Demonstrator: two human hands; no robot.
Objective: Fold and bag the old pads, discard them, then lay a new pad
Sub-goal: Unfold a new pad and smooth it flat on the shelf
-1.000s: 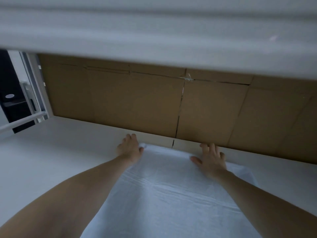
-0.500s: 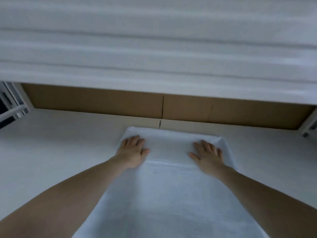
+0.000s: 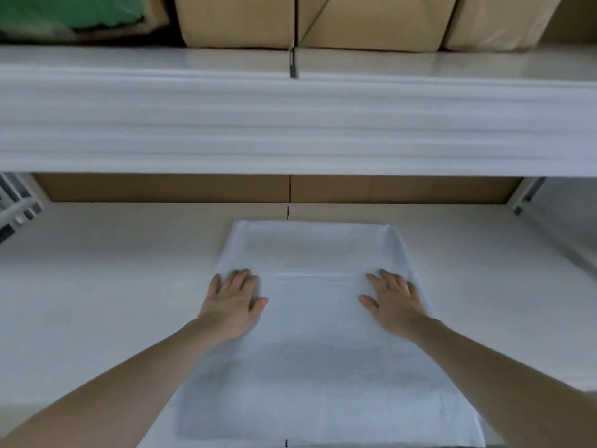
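both the left hand [image 3: 233, 304] and right hand [image 3: 394, 302] press flat, fingers straight and holding nothing, on the new pad [image 3: 318, 357] to smooth it squarely toward the shelf's [image 3: 97, 286] back edge.

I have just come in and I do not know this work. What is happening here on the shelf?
A person is laying a white pad flat on a white shelf. The left hand and the right hand both rest on it with straight fingers, one near each side edge, pressing it down. The pad lies spread out, its far edge close to the brown cardboard at the back. Cardboard boxes stand on the shelf above.
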